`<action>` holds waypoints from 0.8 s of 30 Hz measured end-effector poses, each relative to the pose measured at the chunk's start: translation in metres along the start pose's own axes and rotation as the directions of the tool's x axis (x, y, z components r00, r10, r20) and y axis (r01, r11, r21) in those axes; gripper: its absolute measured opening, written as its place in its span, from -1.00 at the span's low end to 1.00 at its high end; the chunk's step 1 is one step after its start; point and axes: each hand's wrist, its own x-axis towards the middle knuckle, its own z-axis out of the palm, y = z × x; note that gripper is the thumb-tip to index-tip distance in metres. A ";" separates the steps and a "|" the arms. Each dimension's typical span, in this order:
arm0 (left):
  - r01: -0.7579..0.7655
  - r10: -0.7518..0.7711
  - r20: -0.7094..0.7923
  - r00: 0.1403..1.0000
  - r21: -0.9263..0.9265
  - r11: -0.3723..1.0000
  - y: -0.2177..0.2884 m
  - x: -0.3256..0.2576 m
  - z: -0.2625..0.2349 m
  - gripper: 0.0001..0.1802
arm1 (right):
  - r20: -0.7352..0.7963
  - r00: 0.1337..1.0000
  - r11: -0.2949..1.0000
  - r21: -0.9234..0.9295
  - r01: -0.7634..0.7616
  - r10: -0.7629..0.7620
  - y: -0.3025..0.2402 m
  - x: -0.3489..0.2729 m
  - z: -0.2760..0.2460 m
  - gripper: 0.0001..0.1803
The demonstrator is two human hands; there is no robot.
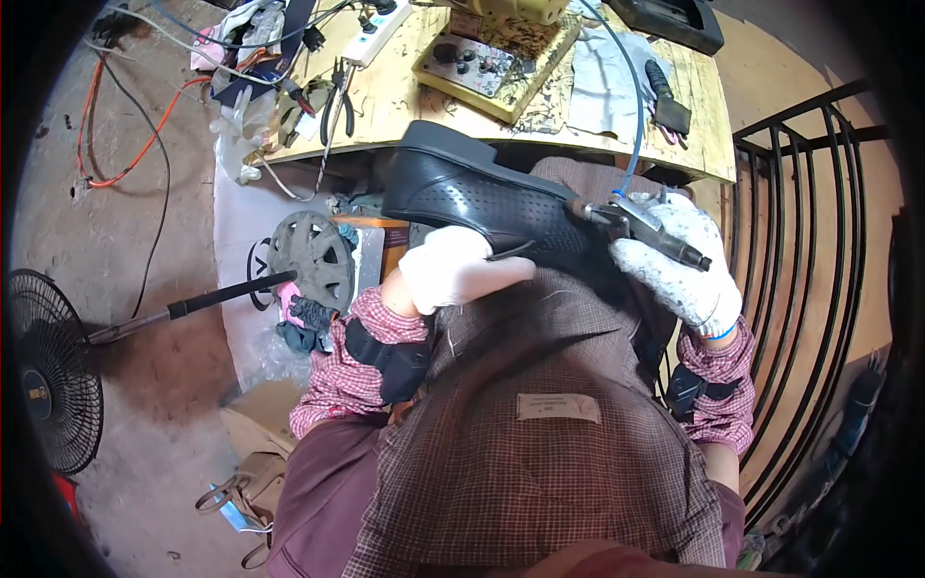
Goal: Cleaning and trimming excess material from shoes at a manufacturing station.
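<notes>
A black leather shoe (462, 193) with a perforated upper lies on its side above my lap, heel toward the upper left. My left hand (458, 270), in a white glove, is closed around the shoe's opening from below. In a speckled white glove, my right hand (689, 265) grips a dark metal air tool (660, 239), which resembles a spray gun. Its brownish tip is close to the shoe's toe end; I cannot tell whether they touch. A thin blue hose (636, 106) runs up from the tool. A brown checked apron (520, 462) covers my lap.
Ahead stands a stained wooden table (385, 120) with pliers (337, 104), a power strip (378, 34), a control box (467, 67) and a dark-bristled brush (668, 101). Black metal bars (800, 222) rise at the right. A fan (53, 371) is on the left, near loose cables.
</notes>
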 end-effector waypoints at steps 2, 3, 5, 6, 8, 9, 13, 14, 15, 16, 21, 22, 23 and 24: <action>-0.032 0.032 -0.003 0.999 -0.025 0.999 -0.007 -0.007 -0.009 -0.68 | 0.039 0.994 0.992 -0.068 0.102 -0.099 0.004 -0.002 -0.009 -0.71; -0.358 0.425 -0.203 0.882 0.296 0.886 -0.028 -0.006 -0.007 -0.70 | 0.057 0.996 0.997 -0.040 0.068 -0.066 0.006 -0.005 -0.011 -0.71; -0.591 0.819 -0.331 0.470 0.571 0.570 -0.061 0.005 0.000 -0.50 | 0.082 0.996 0.999 -0.009 0.044 -0.043 0.006 -0.008 -0.009 -0.72; -0.582 0.748 -0.344 0.568 0.475 0.660 -0.083 0.011 0.004 -0.51 | 0.105 0.992 0.995 0.058 -0.078 0.071 0.006 -0.009 -0.010 -0.73; -0.525 0.500 -0.489 0.715 0.096 0.846 -0.080 0.007 0.004 -0.58 | 0.131 0.973 0.972 0.115 -0.205 0.189 0.009 -0.016 -0.008 -0.74; -0.528 0.503 -0.487 0.714 0.097 0.844 -0.078 0.005 0.001 -0.58 | 0.132 0.955 0.938 0.195 -0.287 0.265 0.013 -0.022 -0.006 -0.76; -0.386 0.066 -0.400 0.914 -0.809 0.443 -0.069 0.007 -0.011 -0.60 | 0.140 0.934 0.936 0.082 -0.342 0.329 0.021 -0.030 -0.003 -0.74; -0.485 0.085 -0.478 0.874 -0.860 0.160 -0.072 0.009 -0.011 -0.54 | 0.140 0.938 0.940 0.085 -0.331 0.318 0.018 -0.025 -0.003 -0.74; -0.498 0.036 -0.498 0.866 -0.867 0.002 -0.070 0.015 -0.005 -0.43 | 0.095 0.872 0.818 0.310 -0.484 0.480 0.011 -0.016 -0.002 -0.71; -0.430 0.034 -0.432 0.901 -0.901 -0.060 -0.073 0.010 -0.003 -0.34 | 0.087 0.764 0.624 0.523 -0.581 0.639 0.008 -0.009 -0.003 -0.67; -0.434 -0.078 -0.428 0.900 -0.871 -0.229 -0.043 0.029 0.038 -0.22 | -0.015 0.812 0.730 0.448 -0.517 0.584 0.014 0.027 0.015 -0.63; -0.395 -0.072 -0.401 0.913 -0.829 -0.395 -0.041 0.039 0.047 -0.22 | -0.020 0.811 0.733 0.441 -0.518 0.585 0.018 0.030 0.020 -0.63; -0.372 -0.057 -0.391 0.919 -0.805 -0.462 -0.038 0.047 0.053 -0.27 | -0.054 0.864 0.798 0.413 -0.438 0.501 0.026 0.031 0.029 -0.65; -0.345 -0.041 -0.382 0.923 -0.777 -0.526 -0.039 0.055 0.058 -0.32 | -0.085 0.907 0.854 0.382 -0.352 0.412 0.031 0.034 0.035 -0.68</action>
